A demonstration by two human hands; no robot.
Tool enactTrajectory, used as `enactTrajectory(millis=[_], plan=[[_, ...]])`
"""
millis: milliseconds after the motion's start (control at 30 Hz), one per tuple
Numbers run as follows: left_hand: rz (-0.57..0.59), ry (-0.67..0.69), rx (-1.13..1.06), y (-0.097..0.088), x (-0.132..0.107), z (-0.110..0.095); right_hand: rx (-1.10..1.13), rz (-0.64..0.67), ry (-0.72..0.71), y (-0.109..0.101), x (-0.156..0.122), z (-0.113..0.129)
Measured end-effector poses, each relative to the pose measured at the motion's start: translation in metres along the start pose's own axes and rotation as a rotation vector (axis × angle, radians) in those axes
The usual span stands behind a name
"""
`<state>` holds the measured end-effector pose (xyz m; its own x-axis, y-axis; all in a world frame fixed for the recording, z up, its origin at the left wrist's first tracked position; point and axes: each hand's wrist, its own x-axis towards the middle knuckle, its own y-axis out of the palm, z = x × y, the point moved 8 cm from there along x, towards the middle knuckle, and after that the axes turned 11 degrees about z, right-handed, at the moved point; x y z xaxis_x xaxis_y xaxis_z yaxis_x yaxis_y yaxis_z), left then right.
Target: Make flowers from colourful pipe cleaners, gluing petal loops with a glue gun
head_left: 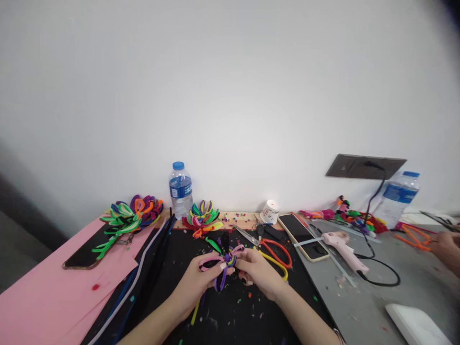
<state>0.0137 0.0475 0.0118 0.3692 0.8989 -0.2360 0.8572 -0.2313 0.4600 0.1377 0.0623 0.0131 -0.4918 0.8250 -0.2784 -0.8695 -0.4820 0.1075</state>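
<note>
Low in the frame's centre, both hands close on a half-made pipe-cleaner flower (224, 261): the left hand (196, 282) pinches its pink and purple loops from the left, thumb on top, while the right hand (257, 273) grips the other side, fingers curled tight around the stems, seemingly to hold the bundle steady as loops are shaped. The flower hovers just above a black mat (237, 306) flecked with coloured clippings. Just right of the hands lie scissors (276, 251) with red and yellow handles, within easy reach. Further right, on the grey table (359, 306), a phone (303, 231) lies face up beside a pink glue gun (343, 244), its cord running up to a wall socket (364, 166). Finished flowers (203, 218) sit at the back edge by a water bottle (180, 189), more of them on pink paper (46, 292) at left. At the right edge, another person's hand (447, 247) rests near orange stems.
</note>
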Motion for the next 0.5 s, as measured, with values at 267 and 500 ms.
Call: enactTrajectory(millis=[267, 500], plan=[[0.033, 0.022, -0.043, -0.005, 0.003, -0.002, 0.182, 0.214, 0.136, 0.005, -0.011, -0.001], [0.080, -0.018, -0.053, 0.001, 0.002, 0.001, 0.159, 0.041, 0.082, -0.010, -0.009, 0.001]])
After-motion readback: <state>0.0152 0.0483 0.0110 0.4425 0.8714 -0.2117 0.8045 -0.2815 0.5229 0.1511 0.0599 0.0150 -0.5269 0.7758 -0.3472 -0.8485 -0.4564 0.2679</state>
